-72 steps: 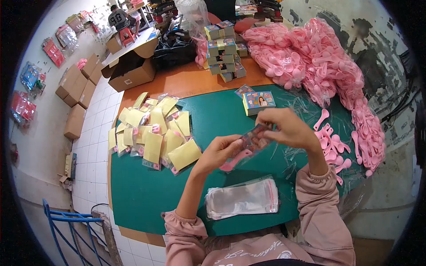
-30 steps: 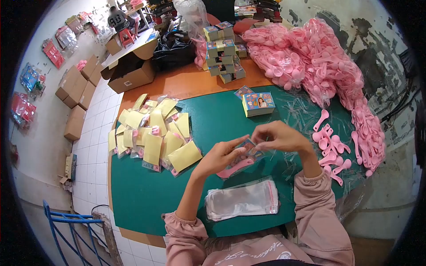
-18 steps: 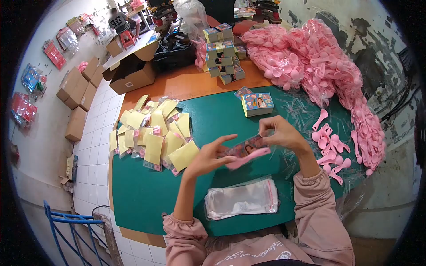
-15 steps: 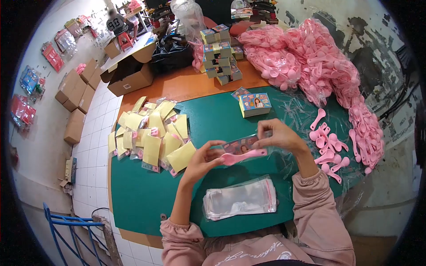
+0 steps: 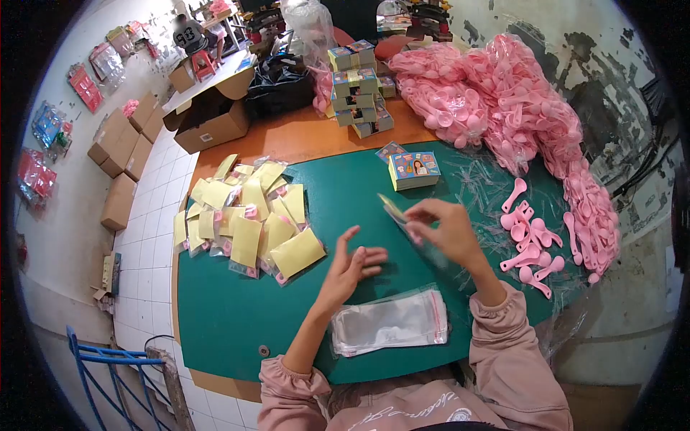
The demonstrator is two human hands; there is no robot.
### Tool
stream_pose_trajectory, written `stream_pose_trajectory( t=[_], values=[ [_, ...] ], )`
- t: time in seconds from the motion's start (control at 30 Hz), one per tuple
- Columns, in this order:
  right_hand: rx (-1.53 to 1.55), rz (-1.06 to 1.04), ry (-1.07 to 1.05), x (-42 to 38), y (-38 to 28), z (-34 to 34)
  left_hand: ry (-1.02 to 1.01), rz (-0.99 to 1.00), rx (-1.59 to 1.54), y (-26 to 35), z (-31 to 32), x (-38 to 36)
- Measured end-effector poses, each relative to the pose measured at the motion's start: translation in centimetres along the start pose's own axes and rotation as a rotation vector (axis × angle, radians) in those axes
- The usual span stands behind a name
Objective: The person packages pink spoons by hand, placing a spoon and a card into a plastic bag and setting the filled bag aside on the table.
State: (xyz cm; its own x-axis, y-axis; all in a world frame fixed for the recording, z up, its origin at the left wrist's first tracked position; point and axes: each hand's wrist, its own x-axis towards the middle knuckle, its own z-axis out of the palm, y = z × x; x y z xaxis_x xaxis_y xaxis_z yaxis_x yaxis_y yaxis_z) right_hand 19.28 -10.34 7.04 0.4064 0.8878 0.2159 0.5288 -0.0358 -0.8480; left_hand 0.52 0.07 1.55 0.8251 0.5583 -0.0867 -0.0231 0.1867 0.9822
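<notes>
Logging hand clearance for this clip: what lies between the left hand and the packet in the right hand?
Nothing but bare green tabletop shows between the left hand and the packet in the right hand, seen in the head view.

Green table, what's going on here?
The person's right hand holds a clear packet with something pink in it above the table. The left hand is open and empty. Similar packets lie piled to the left, loose pink spoons to the right, and clear bags nearest the person.
</notes>
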Motion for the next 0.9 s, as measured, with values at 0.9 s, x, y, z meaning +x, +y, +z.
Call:
stream_pose_trajectory(
  t=[0.9],
  values=[
    [-0.366, -0.442, -0.369, -3.4, 0.8, 4.5, -0.036, -0.271, -0.027, 0.1, 0.3, 0.5]
  ],
)
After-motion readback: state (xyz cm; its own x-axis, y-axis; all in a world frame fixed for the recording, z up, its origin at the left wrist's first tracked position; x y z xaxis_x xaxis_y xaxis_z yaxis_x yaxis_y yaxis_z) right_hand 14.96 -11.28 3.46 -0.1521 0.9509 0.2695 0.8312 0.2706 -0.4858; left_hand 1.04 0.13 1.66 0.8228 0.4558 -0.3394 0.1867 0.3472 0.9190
